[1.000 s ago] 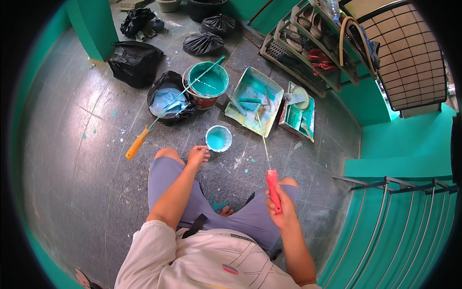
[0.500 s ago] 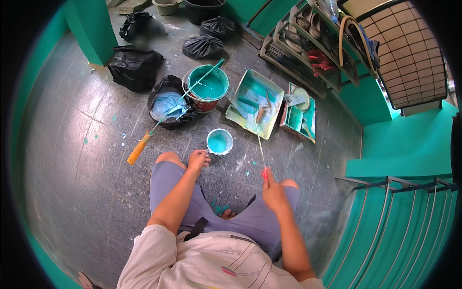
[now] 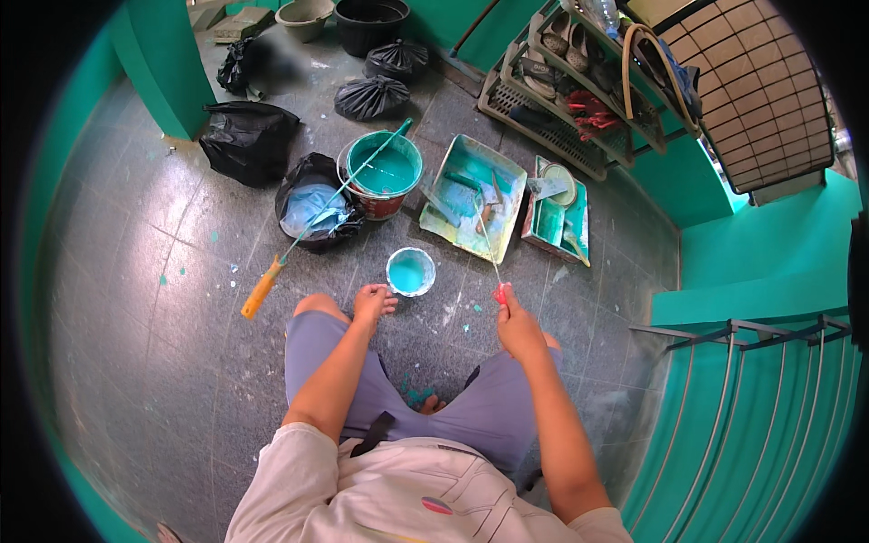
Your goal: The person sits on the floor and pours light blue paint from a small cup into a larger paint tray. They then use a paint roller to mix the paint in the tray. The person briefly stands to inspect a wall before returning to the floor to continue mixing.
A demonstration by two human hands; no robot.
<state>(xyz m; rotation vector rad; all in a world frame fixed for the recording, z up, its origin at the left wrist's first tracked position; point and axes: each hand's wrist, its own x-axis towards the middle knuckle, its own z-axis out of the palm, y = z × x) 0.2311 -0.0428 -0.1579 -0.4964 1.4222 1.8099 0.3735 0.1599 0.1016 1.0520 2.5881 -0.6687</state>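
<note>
My right hand (image 3: pixel 520 324) is closed around the red handle of a paint roller (image 3: pixel 489 244). Its thin metal rod reaches into a paint-smeared tray (image 3: pixel 468 242), where the teal roller head (image 3: pixel 463 180) rests near the upper part. Beside my left knee, my left hand (image 3: pixel 374 303) has loosely bent fingers, slightly apart, next to the rim of a small white tub (image 3: pixel 411 272) of teal paint. Whether those fingertips touch the tub cannot be made out. A scraper-like tool (image 3: pixel 440 206) and a wooden-handled tool (image 3: pixel 487 214) lie in the tray.
A bucket of teal paint (image 3: pixel 386 163) carries a long roller with an orange handle (image 3: pixel 262 288) across its top. Black bags (image 3: pixel 248 143) stand behind at left. A smaller tray (image 3: pixel 549 222) with a brush is right of the large tray; a shoe rack (image 3: pixel 543 127) stands beyond.
My right hand has moved forward, pushing the roller head farther up the tray. My left hand stays beside the small tub. The view has shifted slightly.
</note>
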